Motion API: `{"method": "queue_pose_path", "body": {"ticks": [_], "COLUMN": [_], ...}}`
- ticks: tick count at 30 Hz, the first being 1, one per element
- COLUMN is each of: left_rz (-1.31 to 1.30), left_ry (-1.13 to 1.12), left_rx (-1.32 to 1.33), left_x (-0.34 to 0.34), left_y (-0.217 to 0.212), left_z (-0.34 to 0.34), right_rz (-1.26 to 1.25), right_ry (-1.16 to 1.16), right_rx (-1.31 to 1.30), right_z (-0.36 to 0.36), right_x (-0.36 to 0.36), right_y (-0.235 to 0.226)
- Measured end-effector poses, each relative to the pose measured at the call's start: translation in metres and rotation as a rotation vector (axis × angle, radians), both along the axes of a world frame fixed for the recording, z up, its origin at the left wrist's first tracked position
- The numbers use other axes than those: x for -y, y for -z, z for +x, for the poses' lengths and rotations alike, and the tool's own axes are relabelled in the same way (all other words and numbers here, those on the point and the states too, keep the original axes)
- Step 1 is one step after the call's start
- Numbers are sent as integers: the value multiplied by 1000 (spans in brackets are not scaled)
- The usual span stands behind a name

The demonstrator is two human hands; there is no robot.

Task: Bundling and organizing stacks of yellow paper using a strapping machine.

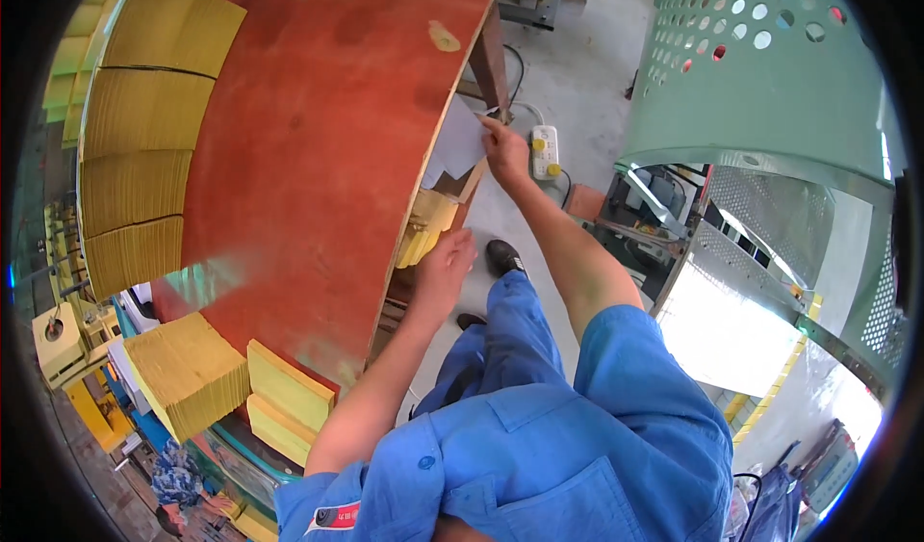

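Note:
My right hand (505, 152) reaches beside the edge of the red tabletop (289, 157), its fingers closed on the edge of a grey sheet (460, 142). The sheet lies partly under the tabletop, so its far side is hidden. Lower down, my left hand (446, 268) is beside a yellow paper stack (428, 222) on a shelf below the table. Its fingers are loosely stretched out, with nothing seen in them. Whether it touches the stack I cannot tell.
Yellow paper stacks (149, 109) line the tabletop's left side, with another stack (188, 359) at the near corner. A power strip (545, 152) lies on the floor. A green perforated machine guard (760, 80) stands at right. Another person (176, 475) is at lower left.

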State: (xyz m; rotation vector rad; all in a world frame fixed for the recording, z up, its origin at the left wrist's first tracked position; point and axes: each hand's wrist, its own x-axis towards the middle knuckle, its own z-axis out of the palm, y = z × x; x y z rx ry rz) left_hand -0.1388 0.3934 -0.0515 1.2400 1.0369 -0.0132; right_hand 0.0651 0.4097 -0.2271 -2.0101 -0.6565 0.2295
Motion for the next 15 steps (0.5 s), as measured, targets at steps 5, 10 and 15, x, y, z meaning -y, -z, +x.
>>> {"method": "queue_pose_path", "body": {"ticks": [5, 10, 15], "left_rz": [-13, 253, 428], "left_ry": [-163, -332, -249], "left_rx": [4, 112, -244], "left_x": [-6, -5, -8], "left_y": [21, 40, 44], "left_z": [17, 29, 12], "right_rz": [28, 23, 231], "right_ry": [-9, -287, -513], "right_rx": [-240, 73, -56], "right_z": [-18, -79, -80], "right_x": [25, 85, 95], "right_y": [-36, -91, -107]}}
